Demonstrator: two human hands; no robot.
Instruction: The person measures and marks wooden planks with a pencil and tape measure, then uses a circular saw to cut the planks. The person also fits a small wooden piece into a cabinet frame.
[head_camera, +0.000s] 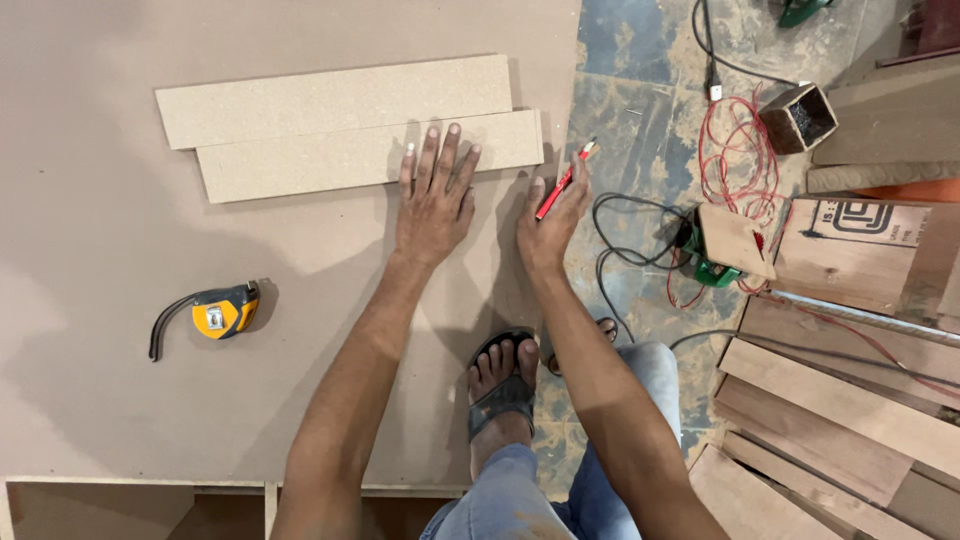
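My left hand (434, 195) lies flat, fingers spread, on a big brown board (150, 400), its fingertips resting on the nearer of two pale board strips (330, 157). The second strip (330, 100) lies just beyond it, shifted left. My right hand (552, 220) is at the big board's right edge and holds a red pencil (562, 182) between thumb and fingers, tip pointing up and right. A yellow and grey tape measure (215, 315) with a dark strap lies on the board to the left of my left arm.
My foot in a black sandal (502, 385) stands on the board's near right part. On the dusty floor to the right lie black and red cables (735, 160), a small open wooden box (800, 115), a green tool (712, 268) and stacked wooden planks (840, 400).
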